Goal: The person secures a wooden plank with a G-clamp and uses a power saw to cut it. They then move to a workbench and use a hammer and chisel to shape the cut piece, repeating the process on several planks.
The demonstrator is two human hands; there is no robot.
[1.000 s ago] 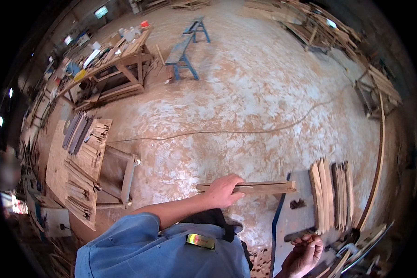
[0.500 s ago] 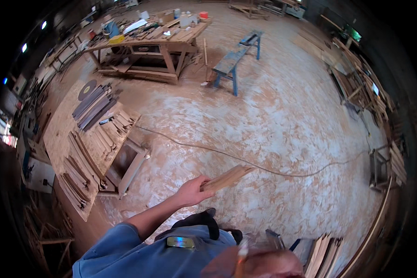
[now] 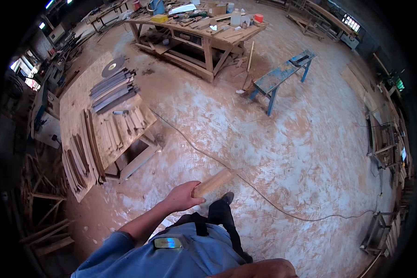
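One wooden piece (image 3: 214,182) is clasped in the curled left hand (image 3: 184,196) above the floor (image 3: 273,162), the right hand (image 3: 274,268), cropped at the lower edge, cannot be read, and strips (image 3: 113,90) already lie grouped on the left-hand table (image 3: 80,90), how many are left unclear.

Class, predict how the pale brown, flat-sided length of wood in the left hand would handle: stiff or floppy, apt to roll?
The wood is probably stiff: it juts from the left hand without visible sag. Its flat face suggests sliding rather than rolling. It seems manageably light, gripped near one end.
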